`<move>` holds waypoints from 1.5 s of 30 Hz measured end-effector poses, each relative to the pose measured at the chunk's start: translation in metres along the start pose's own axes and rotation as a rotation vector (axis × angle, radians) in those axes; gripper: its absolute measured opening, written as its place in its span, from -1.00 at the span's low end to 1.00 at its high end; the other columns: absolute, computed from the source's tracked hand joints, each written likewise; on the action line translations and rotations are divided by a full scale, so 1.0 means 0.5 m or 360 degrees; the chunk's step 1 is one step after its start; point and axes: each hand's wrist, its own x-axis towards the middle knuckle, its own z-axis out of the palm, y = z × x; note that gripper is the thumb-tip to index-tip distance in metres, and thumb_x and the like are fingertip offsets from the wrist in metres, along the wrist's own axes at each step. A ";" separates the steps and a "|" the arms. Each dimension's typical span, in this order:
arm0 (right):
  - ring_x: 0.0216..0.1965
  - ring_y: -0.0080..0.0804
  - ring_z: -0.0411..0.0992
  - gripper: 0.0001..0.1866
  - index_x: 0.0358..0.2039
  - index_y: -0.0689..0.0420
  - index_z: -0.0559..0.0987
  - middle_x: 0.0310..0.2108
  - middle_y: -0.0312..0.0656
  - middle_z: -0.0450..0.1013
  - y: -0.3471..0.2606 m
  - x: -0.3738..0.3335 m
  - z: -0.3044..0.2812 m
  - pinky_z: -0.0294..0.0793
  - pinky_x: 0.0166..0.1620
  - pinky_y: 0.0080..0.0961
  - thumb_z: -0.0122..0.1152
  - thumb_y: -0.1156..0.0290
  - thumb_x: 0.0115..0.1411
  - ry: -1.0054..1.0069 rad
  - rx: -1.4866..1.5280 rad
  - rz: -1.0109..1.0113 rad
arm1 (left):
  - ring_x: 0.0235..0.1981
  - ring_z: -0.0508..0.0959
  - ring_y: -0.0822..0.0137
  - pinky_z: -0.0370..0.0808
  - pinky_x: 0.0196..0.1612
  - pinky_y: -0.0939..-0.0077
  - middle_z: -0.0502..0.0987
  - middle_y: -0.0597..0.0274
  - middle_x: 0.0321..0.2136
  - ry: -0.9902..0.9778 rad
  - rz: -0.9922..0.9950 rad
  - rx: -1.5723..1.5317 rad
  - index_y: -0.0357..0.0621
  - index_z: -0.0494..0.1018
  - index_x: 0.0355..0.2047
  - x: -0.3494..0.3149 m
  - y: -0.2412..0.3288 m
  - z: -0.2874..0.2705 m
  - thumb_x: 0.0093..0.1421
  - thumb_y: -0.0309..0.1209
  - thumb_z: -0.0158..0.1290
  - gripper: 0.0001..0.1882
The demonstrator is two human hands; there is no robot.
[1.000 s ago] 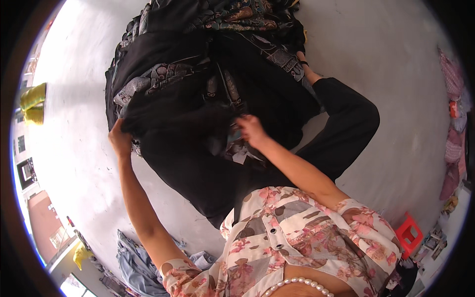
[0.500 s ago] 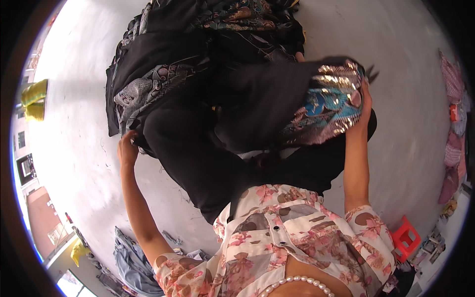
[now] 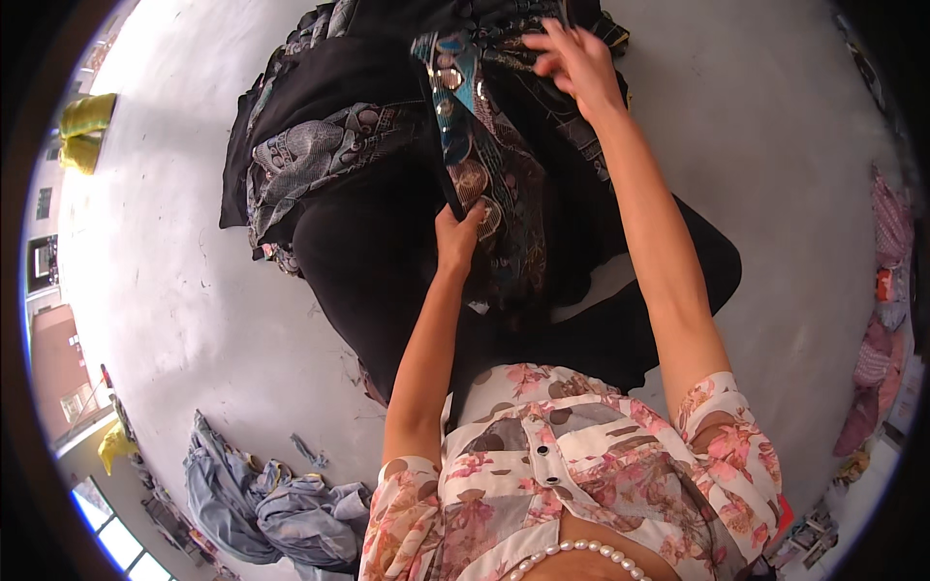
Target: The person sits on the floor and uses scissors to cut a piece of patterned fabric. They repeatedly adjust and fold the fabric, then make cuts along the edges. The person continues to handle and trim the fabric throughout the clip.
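A black cloth with a sequined, patterned trim [image 3: 467, 97] in teal, silver and bronze lies across my lap, its trim band raised toward the far side. My left hand [image 3: 457, 237] is closed on the lower edge of this band. Farther off and to the right, my right hand [image 3: 579, 73] hovers over the cloth with its fingers partly spread. Small dark scissors [image 3: 581, 12] seem to stick out beyond its fingers, largely hidden by the hand and the frame's rim.
A heap of black cloth with grey patterned bands [image 3: 315, 150] lies in front of me. Grey-blue cloth [image 3: 276, 504] rests on the pale floor [image 3: 184, 290] at the lower left. A yellow bundle [image 3: 85, 131] is at far left, pink cloth [image 3: 891, 223] at far right.
My left hand has come in from the far left and taken the trim's edge. My right hand has let go of the sequined end and moved up and leftward.
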 end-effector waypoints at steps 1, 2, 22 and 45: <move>-0.55 -0.70 0.42 -0.67 -0.20 0.18 0.48 -0.22 -0.16 0.52 0.032 -0.024 -0.024 0.11 -0.70 -0.82 0.10 0.15 0.22 0.0069 -0.0027 0.0115 | -0.40 0.45 0.54 0.38 -0.30 0.53 0.53 0.35 -0.40 0.0027 0.0074 -0.0278 -0.26 0.49 -0.23 0.005 -0.019 -0.008 0.15 -0.41 0.13 -0.79; -0.56 -0.73 0.39 -0.65 -0.16 0.18 0.48 -0.19 -0.11 0.51 0.067 -0.055 -0.047 0.05 -0.72 -0.84 0.12 0.16 0.21 0.0144 -0.0055 0.0234 | -0.40 0.45 0.54 0.39 -0.30 0.53 0.53 0.36 -0.40 0.0022 0.0066 -0.0293 -0.25 0.50 -0.23 0.012 -0.025 -0.013 0.16 -0.41 0.12 -0.79; -0.68 -0.72 0.21 -0.88 -0.49 0.14 0.47 -0.65 -0.44 0.31 0.298 -0.173 -0.061 0.12 -0.64 -0.69 0.23 0.43 0.07 0.0543 0.0064 0.0397 | -0.57 0.10 0.61 0.13 -0.52 0.61 0.17 0.54 -0.65 0.0665 -0.0045 -0.0249 -0.21 0.39 -0.56 0.015 -0.031 -0.060 0.28 -0.04 -0.05 -0.52; -0.67 -0.62 0.40 -0.96 -0.39 0.20 0.46 -0.60 -0.35 0.38 0.201 -0.194 -0.345 0.15 -0.68 -0.73 0.12 0.51 0.18 0.1319 -0.0133 -0.0213 | -0.26 0.45 0.31 0.41 -0.09 0.50 0.48 0.13 -0.28 0.1468 0.0981 -0.0278 -0.30 0.46 -0.21 0.050 0.259 -0.303 0.37 -0.20 -0.21 -0.60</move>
